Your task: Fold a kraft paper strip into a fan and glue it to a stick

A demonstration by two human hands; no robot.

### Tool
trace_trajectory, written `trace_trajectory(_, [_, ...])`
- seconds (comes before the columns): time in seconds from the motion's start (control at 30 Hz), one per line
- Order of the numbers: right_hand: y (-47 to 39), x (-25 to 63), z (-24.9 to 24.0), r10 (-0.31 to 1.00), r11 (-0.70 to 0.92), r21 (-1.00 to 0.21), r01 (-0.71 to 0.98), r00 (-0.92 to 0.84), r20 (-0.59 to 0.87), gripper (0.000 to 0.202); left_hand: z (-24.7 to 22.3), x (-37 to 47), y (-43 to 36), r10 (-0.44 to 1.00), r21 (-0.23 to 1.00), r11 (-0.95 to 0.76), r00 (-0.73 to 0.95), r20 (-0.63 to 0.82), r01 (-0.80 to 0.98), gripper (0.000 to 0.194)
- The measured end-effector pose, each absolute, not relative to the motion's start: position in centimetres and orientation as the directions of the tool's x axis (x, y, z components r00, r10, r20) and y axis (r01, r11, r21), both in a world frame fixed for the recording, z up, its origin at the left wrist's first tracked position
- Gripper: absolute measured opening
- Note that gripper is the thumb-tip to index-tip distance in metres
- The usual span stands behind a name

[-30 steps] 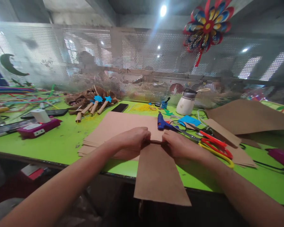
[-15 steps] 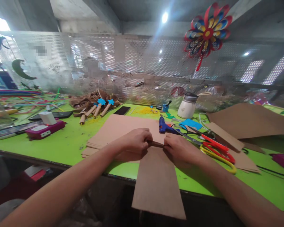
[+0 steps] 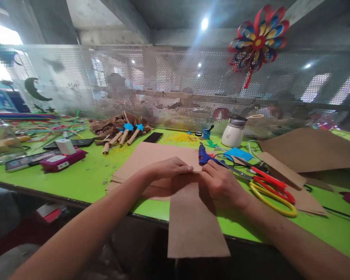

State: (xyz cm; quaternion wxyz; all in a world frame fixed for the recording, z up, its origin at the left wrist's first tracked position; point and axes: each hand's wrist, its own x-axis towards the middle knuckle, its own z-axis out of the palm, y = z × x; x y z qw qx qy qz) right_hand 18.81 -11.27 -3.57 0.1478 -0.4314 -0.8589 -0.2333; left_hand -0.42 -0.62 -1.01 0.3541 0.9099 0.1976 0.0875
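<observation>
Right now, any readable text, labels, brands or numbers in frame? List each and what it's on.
None can be read.
Magenta box: a pale label on its side, too small and blurred to read.
Phone: dark screen, nothing showing.
Brown paper strip under the left hand and right hand: plain, no print.
Blue glue gun and white jar: no legible marking.

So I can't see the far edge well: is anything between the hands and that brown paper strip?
Nothing visible. Both the left hand and right hand rest directly on the brown paper strip.

Craft workshop: glue gun (image 3: 203,156), scissors (image 3: 268,183), paper pinwheel (image 3: 258,38).
</observation>
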Motion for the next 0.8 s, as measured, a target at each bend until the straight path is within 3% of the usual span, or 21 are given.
trace_trajectory(0.2, [-11.4,18.6,-3.8,0.644,0.491,0.278,0.826,-0.559,0.522,0.012,-1.2,-0.5,-0.4,0.359,0.735,-0.625,0.933,-0.028,0.262,0.043])
trace_trajectory(0.33, [-11.2,18.2,-3.9,0.654,0.483,0.244,0.841,-0.532,0.538,0.019,-1.5,-0.6,-0.5,0.409,0.804,-0.518,0.91,-0.068,0.293,0.038])
trace_trajectory(0.43, [-10.8,18.4,-4.1,0.663,0.525,0.067,0.848,-0.457,0.594,0.016,-1.6,-0.6,-0.4,0.444,0.818,-0.485,0.893,-0.073,0.308,0.035])
trace_trajectory(0.57, [-10.3,19.0,-3.9,0.72,0.54,-0.298,0.787,-0.249,0.648,0.013,-1.7,-0.5,-0.4,0.424,0.791,-0.537,0.904,-0.049,0.295,0.032])
trace_trajectory(0.67, [-10.3,19.3,-3.5,0.853,0.425,-0.527,0.736,-0.13,0.506,0.019,-1.5,-0.3,-0.9,0.358,0.792,-0.572,0.934,0.008,0.213,0.028])
trace_trajectory(0.8, [-10.4,19.2,-2.9,0.93,0.366,-0.655,0.661,-0.242,0.276,0.036,-1.3,0.0,-1.6,0.31,0.797,-0.588,0.949,0.063,0.139,0.028])
